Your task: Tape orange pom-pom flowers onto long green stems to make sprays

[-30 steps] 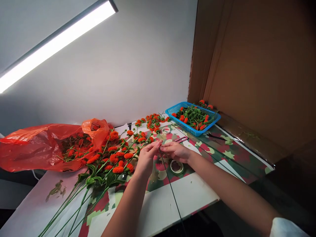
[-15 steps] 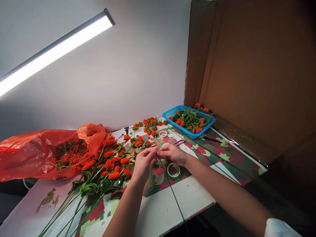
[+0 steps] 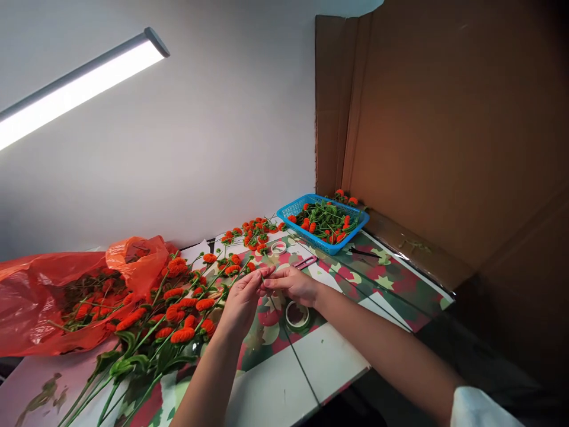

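Observation:
My left hand (image 3: pixel 242 299) and my right hand (image 3: pixel 291 283) meet fingertip to fingertip above the table, both pinched on a thin green stem (image 3: pixel 263 279) that is hard to make out. Just left of them lies a bunch of orange artificial flowers (image 3: pixel 186 302) on long green stems. A roll of tape (image 3: pixel 297 314) lies on the patterned table cover (image 3: pixel 382 279) under my right wrist.
A blue basket (image 3: pixel 323 222) with short orange flowers stands at the back by a cardboard wall (image 3: pixel 422 130). An orange plastic bag (image 3: pixel 57 296) of flowers lies at left. Loose flower heads (image 3: pixel 253 228), a second tape roll (image 3: pixel 278 247) and pink scissors (image 3: pixel 306 261) lie behind my hands.
The view has swung to the right, so everything sits further left in the picture. My hands stay pinched together on the stem with little movement between them.

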### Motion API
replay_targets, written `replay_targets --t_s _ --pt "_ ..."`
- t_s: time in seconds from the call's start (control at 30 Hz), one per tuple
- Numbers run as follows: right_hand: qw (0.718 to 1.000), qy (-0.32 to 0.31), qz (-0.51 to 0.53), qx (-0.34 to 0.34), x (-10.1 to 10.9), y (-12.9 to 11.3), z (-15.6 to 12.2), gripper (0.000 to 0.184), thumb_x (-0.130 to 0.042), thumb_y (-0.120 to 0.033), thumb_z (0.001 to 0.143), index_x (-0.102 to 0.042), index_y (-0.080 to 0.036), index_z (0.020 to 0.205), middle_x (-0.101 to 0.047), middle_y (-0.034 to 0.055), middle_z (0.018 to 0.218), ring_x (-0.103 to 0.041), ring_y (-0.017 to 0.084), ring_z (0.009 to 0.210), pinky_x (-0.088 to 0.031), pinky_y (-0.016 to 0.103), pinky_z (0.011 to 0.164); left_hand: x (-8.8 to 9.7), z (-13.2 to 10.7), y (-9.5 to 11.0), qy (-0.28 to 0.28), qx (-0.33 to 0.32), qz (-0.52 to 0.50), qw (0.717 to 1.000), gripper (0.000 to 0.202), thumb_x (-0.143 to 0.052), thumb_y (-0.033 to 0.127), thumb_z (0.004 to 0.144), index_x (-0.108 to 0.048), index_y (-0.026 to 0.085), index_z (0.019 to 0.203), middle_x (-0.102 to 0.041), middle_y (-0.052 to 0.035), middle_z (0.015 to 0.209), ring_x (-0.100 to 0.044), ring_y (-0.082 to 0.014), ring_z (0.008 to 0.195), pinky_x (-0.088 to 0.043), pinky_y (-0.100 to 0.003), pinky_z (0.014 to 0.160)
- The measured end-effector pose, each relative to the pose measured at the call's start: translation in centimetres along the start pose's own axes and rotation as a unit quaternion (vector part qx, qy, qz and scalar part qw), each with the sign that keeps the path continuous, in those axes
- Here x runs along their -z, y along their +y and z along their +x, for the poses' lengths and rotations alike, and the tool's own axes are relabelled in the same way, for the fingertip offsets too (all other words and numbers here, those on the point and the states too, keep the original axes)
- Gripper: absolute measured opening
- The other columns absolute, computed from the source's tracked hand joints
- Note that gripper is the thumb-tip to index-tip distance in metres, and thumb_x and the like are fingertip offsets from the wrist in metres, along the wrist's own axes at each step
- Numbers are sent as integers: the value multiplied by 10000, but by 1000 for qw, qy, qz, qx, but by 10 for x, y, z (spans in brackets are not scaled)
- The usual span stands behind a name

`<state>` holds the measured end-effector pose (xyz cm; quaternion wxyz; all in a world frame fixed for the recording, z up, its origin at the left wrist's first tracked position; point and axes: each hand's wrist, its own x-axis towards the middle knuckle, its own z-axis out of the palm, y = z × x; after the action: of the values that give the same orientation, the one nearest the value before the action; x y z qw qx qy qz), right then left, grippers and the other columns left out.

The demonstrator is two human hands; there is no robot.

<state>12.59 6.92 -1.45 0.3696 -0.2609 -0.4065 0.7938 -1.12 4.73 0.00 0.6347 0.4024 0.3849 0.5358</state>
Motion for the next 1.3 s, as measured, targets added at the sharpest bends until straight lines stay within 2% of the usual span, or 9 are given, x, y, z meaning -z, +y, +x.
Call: replay_targets --t_s 0.2,0.33,0.43,0.53,0.67,0.77,0.9,1.1,1.3 --pt "998 29 29 51 -3 -4 1 391 -840 -403 436 -700 -123 670 -644 -2 618 -529 82 580 -387 268 685 1 17 11 -54 21 73 996 317 -717 394 663 -711 146 862 -675 -139 1021 -614 -242 874 -461 -292 686" --pt "998 18 -30 53 -3 -5 -2 360 -819 -429 465 -704 -125 622 -656 14 627 -535 103 606 -406 285 718 -5 45 32 -17 -93 212 973 351 -654 432 718 -693 192 972 -652 -108 1082 -569 -244 1008 -438 -294 801" --pt "996 -42 -43 63 -5 -7 -6 334 -796 -437 515 -710 -139 639 -659 12 654 -547 118 660 -407 282 744 -27 78 42 -26 -180 352 918 230 -727 349 645 -715 205 825 -673 -83 928 -585 -227 902 -431 -274 761" --pt "993 -100 -29 58 -9 -8 -10 324 -795 -425 525 -704 -139 649 -654 12 661 -565 126 693 -406 283 765 -58 113 40 -102 -237 430 865 132 -755 274 585 -712 227 700 -665 -66 857 -573 -230 864 -412 -299 801" --pt "986 -153 24 69 -12 -7 -11 277 -797 -372 549 -699 -140 663 -657 13 667 -594 134 726 -416 292 801 -92 147 28 -228 -257 530 775 57 -722 252 601 -717 253 658 -664 -66 809 -550 -243 845 -378 -337 838" --pt "984 -156 56 70 -13 -6 -10 222 -789 -325 580 -702 -142 669 -663 17 688 -604 136 727 -425 296 796 -108 162 18 -280 -236 561 742 78 -699 262 623 -737 261 692 -667 -63 761 -557 -234 808 -383 -313 792" --pt "986 -132 75 70 -13 -10 -9 245 -799 -343 545 -701 -142 645 -661 17 673 -604 144 707 -428 309 799 -126 169 1 -300 -195 573 737 63 -725 311 577 -728 252 600 -656 -38 643 -563 -191 645 -389 -268 647" --pt "985 -149 63 67 -5 -14 -7 311 -804 -382 510 -690 -119 632 -650 29 622 -597 153 652 -430 310 723 -141 169 -28 -236 -115 609 749 175 -735 296 507 -624 226 391 -498 2 380 -455 -142 441 -320 -263 520" --pt "983 -166 43 72 -2 -10 -5 305 -799 -379 518 -699 -118 641 -658 37 654 -607 166 679 -433 310 717 -141 167 -27 -205 -76 610 761 178 -695 149 435 -565 213 331 -451 12 342 -444 -147 429 -314 -271 513"
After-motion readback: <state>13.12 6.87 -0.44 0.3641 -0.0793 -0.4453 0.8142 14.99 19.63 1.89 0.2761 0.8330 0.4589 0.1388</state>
